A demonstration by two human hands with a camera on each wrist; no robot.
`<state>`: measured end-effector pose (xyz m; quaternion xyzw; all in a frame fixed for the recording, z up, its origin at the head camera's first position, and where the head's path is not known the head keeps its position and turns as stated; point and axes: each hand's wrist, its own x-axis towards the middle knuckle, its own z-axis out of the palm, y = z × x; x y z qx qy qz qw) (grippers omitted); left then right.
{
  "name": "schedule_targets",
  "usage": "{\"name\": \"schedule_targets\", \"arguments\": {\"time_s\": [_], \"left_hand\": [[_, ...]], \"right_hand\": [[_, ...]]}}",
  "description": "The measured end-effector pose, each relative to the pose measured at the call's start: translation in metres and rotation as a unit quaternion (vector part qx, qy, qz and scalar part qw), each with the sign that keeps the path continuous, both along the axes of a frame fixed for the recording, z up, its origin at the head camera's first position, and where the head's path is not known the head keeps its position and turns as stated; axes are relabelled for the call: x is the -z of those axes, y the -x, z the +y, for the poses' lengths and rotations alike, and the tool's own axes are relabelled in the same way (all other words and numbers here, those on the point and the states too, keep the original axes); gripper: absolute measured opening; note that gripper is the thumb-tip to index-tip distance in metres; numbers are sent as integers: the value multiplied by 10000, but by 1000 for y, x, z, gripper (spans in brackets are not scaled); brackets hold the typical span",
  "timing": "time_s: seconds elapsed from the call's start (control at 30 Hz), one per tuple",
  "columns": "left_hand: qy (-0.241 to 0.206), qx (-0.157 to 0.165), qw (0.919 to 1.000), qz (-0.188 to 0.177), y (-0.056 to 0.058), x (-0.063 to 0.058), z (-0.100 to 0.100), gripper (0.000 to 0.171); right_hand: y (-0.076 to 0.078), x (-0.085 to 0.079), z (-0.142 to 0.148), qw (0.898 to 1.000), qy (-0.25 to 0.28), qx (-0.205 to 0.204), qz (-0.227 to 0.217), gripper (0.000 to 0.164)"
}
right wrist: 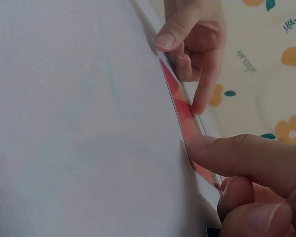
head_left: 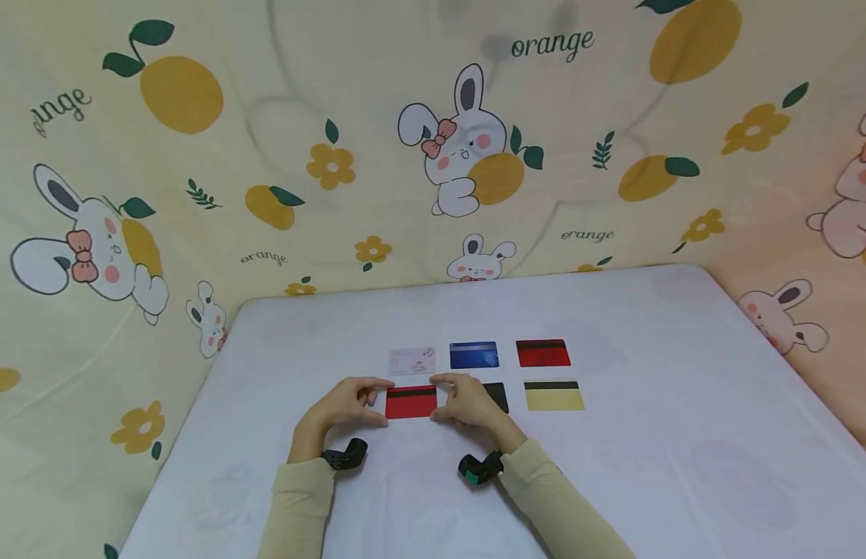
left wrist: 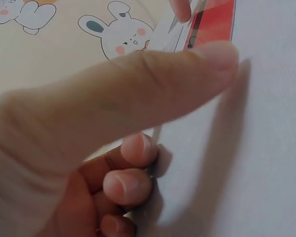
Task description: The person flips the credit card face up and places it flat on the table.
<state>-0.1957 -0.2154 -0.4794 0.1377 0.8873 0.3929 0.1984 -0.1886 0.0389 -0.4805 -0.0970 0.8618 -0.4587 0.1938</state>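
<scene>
A red magnetic-stripe card (head_left: 411, 404) lies in front of the person, its dark stripe along the far edge. The left hand (head_left: 351, 401) holds it at the left side, index fingertip by the far corner and thumb by the near one. At the opposite side the right hand (head_left: 468, 400) grips it between thumb and index finger. In the right wrist view the right thumb (right wrist: 202, 148) overlaps the red face of the card. The left thumb (left wrist: 217, 57) covers part of the card in the left wrist view. The other fingers of both hands are curled in.
Beyond the red card lies a pale patterned card (head_left: 411, 362). A blue card (head_left: 473, 355) and another red card (head_left: 543, 353) continue that row. A dark card (head_left: 499, 396), partly behind the right hand, and a yellow card (head_left: 555, 397) lie rightward on the white table (head_left: 656, 481).
</scene>
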Motion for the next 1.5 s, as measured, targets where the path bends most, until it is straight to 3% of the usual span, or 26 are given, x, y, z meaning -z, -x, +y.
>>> {"name": "schedule_targets", "arguments": {"time_s": [0.37,0.77,1.3,1.5], "left_hand": [[-5,-174,9998,46,0,0,2,52],[-18,-314,9995,37,0,0,4,50],[46,-158,9997,155,1,0,2,52],[-119,71,9993,345,1,0,2,53]], "right_hand": [[-1,0,-4,9993,-338,115,90,53],[1,-2,-6,9995,-292,-5,95,47],[3,1,-8,9994,-328,-6,65,44],[3,3,-8,9995,-234,-33,229,44]]}}
